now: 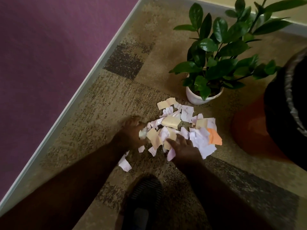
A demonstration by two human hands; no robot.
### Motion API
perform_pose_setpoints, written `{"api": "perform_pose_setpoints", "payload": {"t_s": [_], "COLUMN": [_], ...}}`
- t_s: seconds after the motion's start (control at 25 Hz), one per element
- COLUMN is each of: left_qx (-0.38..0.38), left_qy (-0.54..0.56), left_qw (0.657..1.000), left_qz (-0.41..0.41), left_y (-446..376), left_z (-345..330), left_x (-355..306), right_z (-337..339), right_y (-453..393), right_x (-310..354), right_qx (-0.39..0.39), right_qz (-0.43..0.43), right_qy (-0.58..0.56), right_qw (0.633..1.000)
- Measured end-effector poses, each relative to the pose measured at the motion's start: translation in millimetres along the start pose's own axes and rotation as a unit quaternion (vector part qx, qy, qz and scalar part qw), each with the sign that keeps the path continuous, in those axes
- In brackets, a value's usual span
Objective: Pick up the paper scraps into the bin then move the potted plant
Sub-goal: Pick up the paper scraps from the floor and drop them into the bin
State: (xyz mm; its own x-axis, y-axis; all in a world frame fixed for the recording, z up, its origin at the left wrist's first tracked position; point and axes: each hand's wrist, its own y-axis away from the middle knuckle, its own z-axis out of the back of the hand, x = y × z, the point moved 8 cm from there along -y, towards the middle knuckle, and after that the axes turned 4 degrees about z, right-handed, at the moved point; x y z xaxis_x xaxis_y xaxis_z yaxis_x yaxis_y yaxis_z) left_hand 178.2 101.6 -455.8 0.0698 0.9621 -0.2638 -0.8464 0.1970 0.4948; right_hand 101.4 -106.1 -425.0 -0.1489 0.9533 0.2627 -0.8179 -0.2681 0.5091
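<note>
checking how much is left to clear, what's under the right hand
The right hand rests on the near edge of the paper scraps, covering white and tan pieces that poke out around its fingers. The patterned carpet lies beneath. How many scraps it hides cannot be seen.

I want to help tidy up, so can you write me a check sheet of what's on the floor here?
Surface: brown patterned carpet.
Job's things: paper scraps heaped on the carpet; potted plant upright just behind them; bin at right, with a dark liner.
Clutter: one loose scrap apart from the heap.
Hands: left hand at the heap's left edge, holding a crumpled scrap; right hand resting on the heap, fingers spread.
Cables: nothing seen.
Surroundings: purple wall, striped slipper.
</note>
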Motion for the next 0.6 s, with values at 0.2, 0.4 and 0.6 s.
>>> {"api": "perform_pose_setpoints", "payload": {"t_s": [0.2, 0.4, 0.6], "left_qx": [-0.034, -0.009, -0.061], "left_qy": [-0.089, -0.005, 0.028], "left_qw": [0.994, 0.998, 0.997], "left_qz": [-0.05, -0.062, -0.024], "left_y": [18.5, 23.3, 30.0], "left_z": [-11.5, 10.7, 47.2], "left_x": [-30.0, -33.9, -30.6], "right_z": [1.8, 15.1, 62.1], "right_y": [2.4, 1.7, 25.3], "right_x": [2.0, 1.3, -0.9], "right_qx": [-0.011, -0.033, -0.118], "right_qz": [0.018, 0.062, 0.033], "right_qy": [-0.006, -0.004, -0.101], "right_qw": [1.0, 0.998, 0.987]}}
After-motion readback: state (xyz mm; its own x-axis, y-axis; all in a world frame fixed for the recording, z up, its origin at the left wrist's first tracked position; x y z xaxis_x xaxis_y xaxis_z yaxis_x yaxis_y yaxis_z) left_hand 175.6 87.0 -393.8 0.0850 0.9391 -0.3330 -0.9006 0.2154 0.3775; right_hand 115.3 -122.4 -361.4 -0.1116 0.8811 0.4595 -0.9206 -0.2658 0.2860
